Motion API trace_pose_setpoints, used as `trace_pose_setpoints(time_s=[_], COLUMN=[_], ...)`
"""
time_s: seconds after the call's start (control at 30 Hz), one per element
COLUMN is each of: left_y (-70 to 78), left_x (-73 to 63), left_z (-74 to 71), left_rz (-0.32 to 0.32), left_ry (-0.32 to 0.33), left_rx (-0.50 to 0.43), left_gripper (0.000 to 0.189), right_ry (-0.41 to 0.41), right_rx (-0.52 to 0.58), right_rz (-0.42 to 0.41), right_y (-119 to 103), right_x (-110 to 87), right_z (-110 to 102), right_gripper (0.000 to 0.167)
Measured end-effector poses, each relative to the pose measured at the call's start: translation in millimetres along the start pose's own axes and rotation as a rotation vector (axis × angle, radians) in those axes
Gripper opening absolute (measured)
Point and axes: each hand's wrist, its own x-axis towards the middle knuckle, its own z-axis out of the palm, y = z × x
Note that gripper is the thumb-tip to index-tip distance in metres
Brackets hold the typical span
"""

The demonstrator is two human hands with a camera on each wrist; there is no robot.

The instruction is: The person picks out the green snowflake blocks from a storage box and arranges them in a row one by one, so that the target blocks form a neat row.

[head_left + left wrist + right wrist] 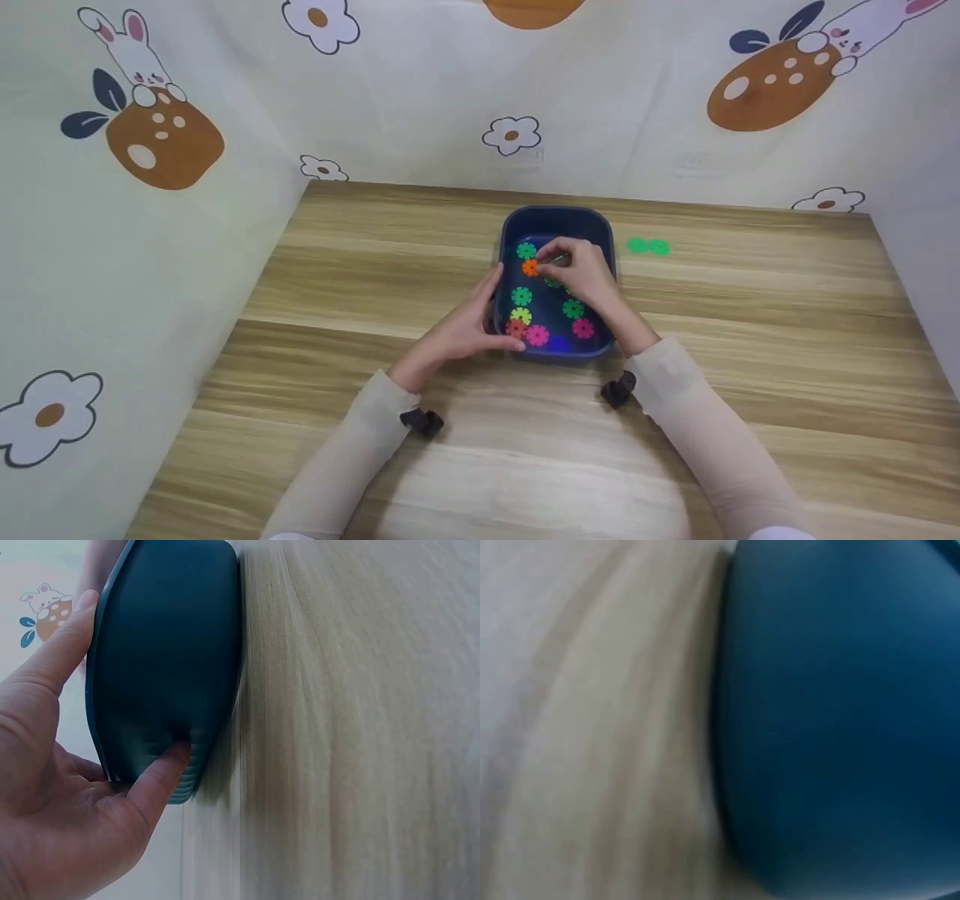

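A dark blue plastic tub [556, 217] stands on the table with several notched snowflake discs inside, in green, yellow, pink and orange. My left hand [465, 326] grips the tub's near left corner. In the left wrist view its thumb and fingers spread over the rim and outer wall of the tub [169, 637]. My right hand [581, 270] reaches over the tub's right side, thumb and forefinger pinched at the orange snowflake disc [530, 268]. A bit of green shows behind those fingers. Only the outer wall of the tub [840, 720] fills the right wrist view; that hand is hidden there.
Two green snowflake discs [649, 246], touching or joined, lie on the wooden table [375, 262] right of the tub. Pink discs [537, 335] and a yellow disc [520, 316] lie at the tub's near end. A patterned cloth [420, 90] hangs behind the table.
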Motion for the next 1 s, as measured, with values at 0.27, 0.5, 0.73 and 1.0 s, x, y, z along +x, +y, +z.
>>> trace_pose_setpoints(time_s=[0.27, 0.5, 0.73, 1.0], left_y=[0.1, -0.2, -1.9, -0.9], left_x=[0.4, 0.5, 1.6, 1.0], left_z=[0.8, 0.5, 0.9, 1.0], left_rz=[0.006, -0.007, -0.002, 0.0], left_ry=[-0.008, -0.001, 0.006, 0.006], left_rx=[-0.01, -0.016, -0.031, -0.015], left_gripper=[0.12, 0.12, 0.12, 0.121], right_ry=[-0.207, -0.368, -0.356, -0.355], right_rx=[0.018, -0.126, -0.261, -0.33], right_rz=[-0.02, -0.065, -0.084, -0.104], right_y=[7.6, 8.3, 8.4, 8.9], right_x=[3.3, 3.4, 4.2, 5.6], right_z=[6.5, 11.7, 17.1, 19.9], right_gripper=[0.029, 0.042, 0.037, 0.027])
